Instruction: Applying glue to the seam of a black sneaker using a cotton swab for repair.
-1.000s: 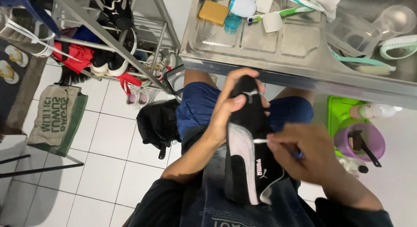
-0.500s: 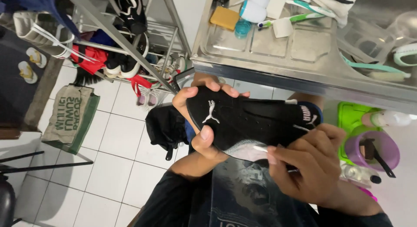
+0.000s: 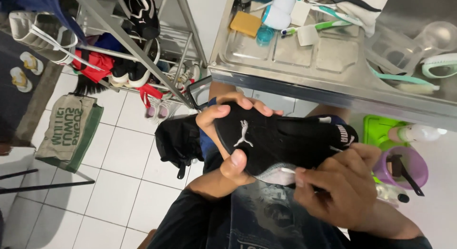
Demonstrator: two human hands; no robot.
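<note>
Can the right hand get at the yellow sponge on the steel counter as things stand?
Probably not right away: the right hand is pinching a small tool against the black shoe, and the yellow sponge lies across the steel counter, beyond the shoe.

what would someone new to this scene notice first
A black sneaker sits at the centre, turned on its side, gripped at the toe end by the left hand. The right hand presses a small white-tipped tool against its pale sole edge. Above runs a steel counter; a shoe rack stands upper left.

1. You're in a shoe-cleaning workspace: a metal rack [image 3: 143, 49] beside you holds pairs of sneakers [image 3: 138, 13].
2. Your steel counter [image 3: 304, 73] carries a sponge [image 3: 245, 23] and brushes [image 3: 328, 24].
3. White floor tiles [image 3: 119, 154] lie underfoot.
</note>
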